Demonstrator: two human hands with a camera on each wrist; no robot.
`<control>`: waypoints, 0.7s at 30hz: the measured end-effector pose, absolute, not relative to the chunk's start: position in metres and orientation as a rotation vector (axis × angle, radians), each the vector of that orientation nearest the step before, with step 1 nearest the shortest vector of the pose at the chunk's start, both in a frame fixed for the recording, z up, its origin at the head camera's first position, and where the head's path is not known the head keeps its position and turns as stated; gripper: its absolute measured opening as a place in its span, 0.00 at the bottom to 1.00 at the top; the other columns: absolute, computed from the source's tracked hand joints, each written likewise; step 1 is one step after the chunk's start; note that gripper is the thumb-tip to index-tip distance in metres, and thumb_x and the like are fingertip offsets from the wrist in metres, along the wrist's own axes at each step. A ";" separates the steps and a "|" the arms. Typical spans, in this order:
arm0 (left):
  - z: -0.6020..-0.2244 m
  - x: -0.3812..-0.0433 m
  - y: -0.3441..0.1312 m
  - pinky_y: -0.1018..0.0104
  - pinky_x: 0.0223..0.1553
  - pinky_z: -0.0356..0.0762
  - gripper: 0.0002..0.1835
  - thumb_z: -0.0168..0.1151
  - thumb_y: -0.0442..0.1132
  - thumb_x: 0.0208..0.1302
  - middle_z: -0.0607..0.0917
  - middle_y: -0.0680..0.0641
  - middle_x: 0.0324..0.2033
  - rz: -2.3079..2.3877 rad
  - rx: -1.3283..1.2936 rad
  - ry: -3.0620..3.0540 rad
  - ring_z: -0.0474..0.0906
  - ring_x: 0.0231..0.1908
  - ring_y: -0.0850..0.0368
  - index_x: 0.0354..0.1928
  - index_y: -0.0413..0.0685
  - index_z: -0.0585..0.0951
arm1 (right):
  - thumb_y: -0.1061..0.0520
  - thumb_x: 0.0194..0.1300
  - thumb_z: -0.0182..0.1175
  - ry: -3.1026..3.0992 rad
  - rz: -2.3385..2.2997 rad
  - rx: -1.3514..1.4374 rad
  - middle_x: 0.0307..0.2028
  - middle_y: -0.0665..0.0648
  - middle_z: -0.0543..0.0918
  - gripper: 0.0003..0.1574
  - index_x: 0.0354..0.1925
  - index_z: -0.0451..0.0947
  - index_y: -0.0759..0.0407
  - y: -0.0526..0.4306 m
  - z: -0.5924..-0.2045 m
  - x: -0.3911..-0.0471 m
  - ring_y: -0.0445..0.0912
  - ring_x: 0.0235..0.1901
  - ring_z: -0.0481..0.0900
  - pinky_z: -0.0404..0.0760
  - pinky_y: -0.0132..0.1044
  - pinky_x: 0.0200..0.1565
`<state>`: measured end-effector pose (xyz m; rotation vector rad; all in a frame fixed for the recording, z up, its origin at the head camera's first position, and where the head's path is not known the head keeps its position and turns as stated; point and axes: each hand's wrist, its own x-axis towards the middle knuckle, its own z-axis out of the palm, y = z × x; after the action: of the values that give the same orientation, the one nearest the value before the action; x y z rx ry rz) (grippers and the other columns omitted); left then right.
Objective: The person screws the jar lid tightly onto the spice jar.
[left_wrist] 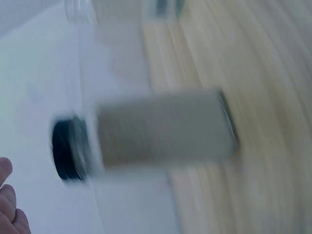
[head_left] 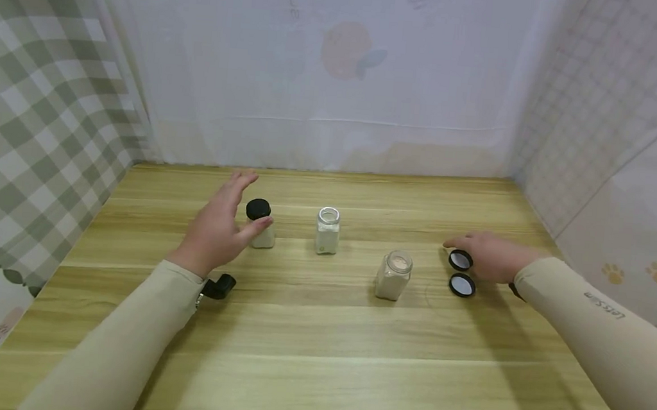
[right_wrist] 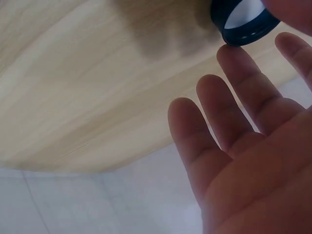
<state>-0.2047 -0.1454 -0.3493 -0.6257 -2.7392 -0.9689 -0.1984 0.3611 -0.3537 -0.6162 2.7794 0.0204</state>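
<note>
My left hand (head_left: 219, 225) is beside a black-capped glass jar (head_left: 263, 235), fingers extended and thumb apart. In the left wrist view the jar (left_wrist: 161, 131) is blurred, with only a few fingertips (left_wrist: 7, 200) at the edge; no grip on it shows. My right hand (head_left: 492, 256) pinches a black lid (head_left: 460, 260) with a white inside. The right wrist view shows this lid (right_wrist: 248, 27) between thumb and a fingertip, the other fingers (right_wrist: 187, 122) stretched out. Just nearer lies a second black lid (head_left: 462, 285), white inside up.
Two uncapped glass jars stand between the hands: one with white contents (head_left: 327, 234) near the middle, another with pale beige contents (head_left: 392, 277) closer to the right hand. They stand on a wood-grain table (head_left: 305, 357), with a white covered wall (head_left: 313, 101) behind.
</note>
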 end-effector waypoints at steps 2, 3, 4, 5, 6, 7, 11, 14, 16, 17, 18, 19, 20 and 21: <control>-0.346 -0.200 -0.134 0.37 0.80 0.54 0.44 0.68 0.52 0.73 0.61 0.40 0.81 -0.918 -0.714 -2.687 0.47 0.84 0.41 0.81 0.43 0.59 | 0.67 0.61 0.72 2.782 0.030 -0.614 0.55 0.70 0.84 0.37 0.68 0.77 0.57 0.361 -0.354 -0.198 0.70 0.55 0.82 0.83 0.64 0.54; -0.344 -0.199 -0.128 0.38 0.80 0.55 0.43 0.69 0.51 0.73 0.63 0.40 0.80 -0.896 -0.755 -2.665 0.49 0.83 0.41 0.80 0.41 0.60 | 0.67 0.61 0.72 2.782 0.032 -0.611 0.54 0.70 0.84 0.37 0.68 0.77 0.56 0.361 -0.355 -0.199 0.70 0.55 0.82 0.82 0.64 0.54; -0.344 -0.197 -0.123 0.40 0.80 0.56 0.43 0.69 0.51 0.73 0.64 0.40 0.80 -0.878 -0.792 -2.651 0.50 0.83 0.41 0.80 0.41 0.61 | 0.67 0.62 0.72 2.783 0.032 -0.606 0.54 0.69 0.84 0.36 0.67 0.78 0.56 0.361 -0.355 -0.199 0.69 0.55 0.82 0.82 0.64 0.54; -0.343 -0.195 -0.117 0.41 0.79 0.58 0.43 0.69 0.51 0.73 0.65 0.40 0.79 -0.867 -0.824 -2.639 0.52 0.83 0.41 0.80 0.41 0.61 | 0.67 0.62 0.71 2.782 0.029 -0.599 0.54 0.69 0.84 0.34 0.66 0.78 0.56 0.361 -0.355 -0.199 0.69 0.55 0.82 0.82 0.64 0.54; -0.343 -0.194 -0.112 0.42 0.79 0.59 0.43 0.69 0.51 0.72 0.66 0.40 0.79 -0.856 -0.855 -2.628 0.54 0.82 0.41 0.79 0.40 0.62 | 0.67 0.63 0.70 2.781 0.025 -0.594 0.53 0.68 0.84 0.33 0.65 0.79 0.56 0.360 -0.355 -0.199 0.69 0.55 0.82 0.82 0.64 0.55; -0.344 -0.193 -0.107 0.43 0.79 0.61 0.43 0.69 0.51 0.72 0.67 0.40 0.78 -0.855 -0.881 -2.619 0.55 0.82 0.42 0.79 0.40 0.62 | 0.68 0.63 0.69 2.780 0.023 -0.594 0.52 0.67 0.85 0.31 0.64 0.79 0.57 0.360 -0.355 -0.199 0.68 0.54 0.83 0.82 0.63 0.54; -0.349 -0.192 -0.088 0.47 0.74 0.71 0.42 0.69 0.52 0.72 0.69 0.41 0.77 -0.864 -0.935 -2.612 0.62 0.79 0.44 0.79 0.42 0.63 | 0.66 0.67 0.67 2.776 -0.001 -0.592 0.47 0.64 0.86 0.23 0.59 0.81 0.59 0.358 -0.354 -0.201 0.63 0.50 0.85 0.83 0.61 0.53; -0.354 -0.193 -0.075 0.49 0.66 0.79 0.43 0.69 0.53 0.72 0.71 0.42 0.76 -0.881 -0.920 -2.648 0.78 0.68 0.44 0.79 0.44 0.62 | 0.64 0.68 0.68 2.780 -0.014 -0.598 0.45 0.62 0.86 0.21 0.58 0.81 0.61 0.358 -0.355 -0.203 0.60 0.47 0.86 0.84 0.59 0.52; -0.358 -0.194 -0.067 0.49 0.62 0.82 0.44 0.68 0.55 0.73 0.73 0.42 0.75 -0.906 -0.875 -2.705 0.87 0.51 0.42 0.81 0.47 0.60 | 0.64 0.67 0.69 2.783 -0.014 -0.598 0.44 0.62 0.86 0.22 0.58 0.81 0.61 0.358 -0.356 -0.204 0.59 0.47 0.86 0.84 0.59 0.51; -0.360 -0.195 -0.064 0.49 0.62 0.82 0.44 0.68 0.55 0.73 0.73 0.42 0.75 -0.924 -0.845 -2.738 0.87 0.48 0.42 0.81 0.48 0.59 | 0.64 0.66 0.69 2.785 -0.011 -0.600 0.44 0.62 0.86 0.22 0.58 0.81 0.62 0.358 -0.357 -0.204 0.59 0.47 0.86 0.84 0.58 0.51; -0.363 -0.197 -0.061 0.49 0.62 0.82 0.45 0.68 0.56 0.73 0.73 0.42 0.75 -0.944 -0.812 -2.772 0.87 0.45 0.42 0.82 0.50 0.58 | 0.64 0.66 0.69 2.786 -0.008 -0.597 0.44 0.62 0.86 0.22 0.58 0.81 0.62 0.358 -0.357 -0.205 0.58 0.47 0.85 0.84 0.58 0.51; -0.365 -0.198 -0.059 0.48 0.63 0.81 0.46 0.67 0.57 0.73 0.74 0.42 0.75 -0.962 -0.780 -2.806 0.87 0.44 0.41 0.82 0.51 0.57 | 0.64 0.65 0.70 2.787 -0.004 -0.598 0.44 0.62 0.85 0.22 0.58 0.81 0.62 0.359 -0.358 -0.205 0.58 0.46 0.85 0.84 0.58 0.51; -0.367 -0.200 -0.057 0.48 0.64 0.80 0.46 0.67 0.58 0.73 0.73 0.42 0.75 -0.976 -0.750 -2.839 0.87 0.45 0.41 0.83 0.51 0.55 | 0.63 0.65 0.70 2.787 -0.002 -0.600 0.44 0.62 0.85 0.22 0.58 0.81 0.62 0.359 -0.358 -0.206 0.58 0.46 0.85 0.84 0.58 0.51; -0.370 -0.201 -0.055 0.47 0.67 0.78 0.47 0.66 0.58 0.73 0.72 0.41 0.76 -0.995 -0.721 -2.867 0.85 0.54 0.40 0.83 0.52 0.54 | 0.63 0.65 0.70 2.787 -0.002 -0.603 0.43 0.62 0.85 0.22 0.58 0.81 0.63 0.359 -0.359 -0.206 0.57 0.46 0.85 0.84 0.58 0.50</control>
<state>-0.2013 -0.0549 -0.3697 -0.7208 -2.8675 -0.9947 -0.2061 0.3592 -0.3586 -0.6027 2.7873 -0.0021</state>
